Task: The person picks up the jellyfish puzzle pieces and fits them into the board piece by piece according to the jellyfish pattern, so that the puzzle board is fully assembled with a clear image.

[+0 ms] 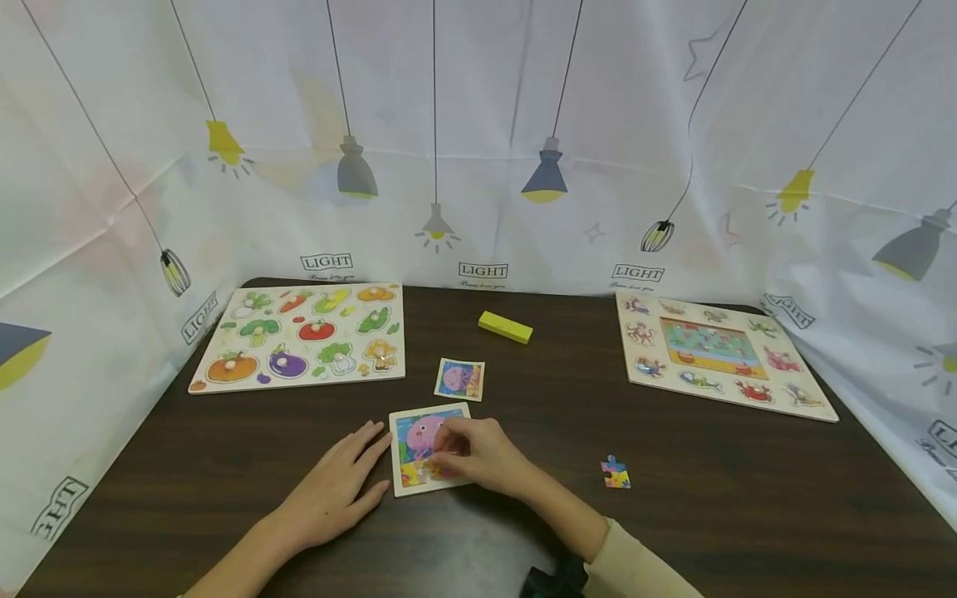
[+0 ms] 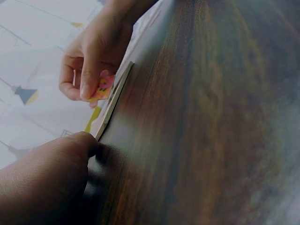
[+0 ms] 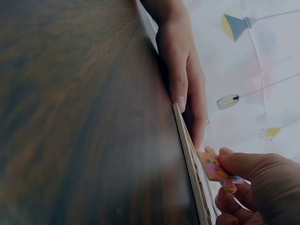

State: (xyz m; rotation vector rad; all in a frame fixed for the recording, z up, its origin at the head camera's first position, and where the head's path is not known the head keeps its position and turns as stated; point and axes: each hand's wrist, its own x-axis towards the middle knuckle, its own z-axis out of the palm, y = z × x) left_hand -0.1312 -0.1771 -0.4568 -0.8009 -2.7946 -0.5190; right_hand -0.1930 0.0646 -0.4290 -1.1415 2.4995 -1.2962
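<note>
A small square jigsaw tray [image 1: 411, 491] with a pale frame lies on the table, a pink cartoon figure on its fitted pieces. My right hand [image 1: 486, 455] pinches a pink and yellow jigsaw piece [image 3: 214, 168] between thumb and fingers, over the tray's lower part. In the right wrist view the piece is tilted close above the tray's surface; whether it touches cannot be told. My left hand [image 1: 329, 490] lies with fingers extended, touching the tray's left edge. One loose jigsaw piece [image 1: 615, 475] rests on the table to the right. Part of the tray is hidden by my right hand.
Just behind the tray lies a small picture card [image 1: 458, 379], with a yellow block [image 1: 505, 327] farther back. A vegetable peg board [image 1: 299, 339] sits at the back left, and a sea-animal board [image 1: 703, 378] at the back right. A printed curtain [image 1: 478, 216] borders the table.
</note>
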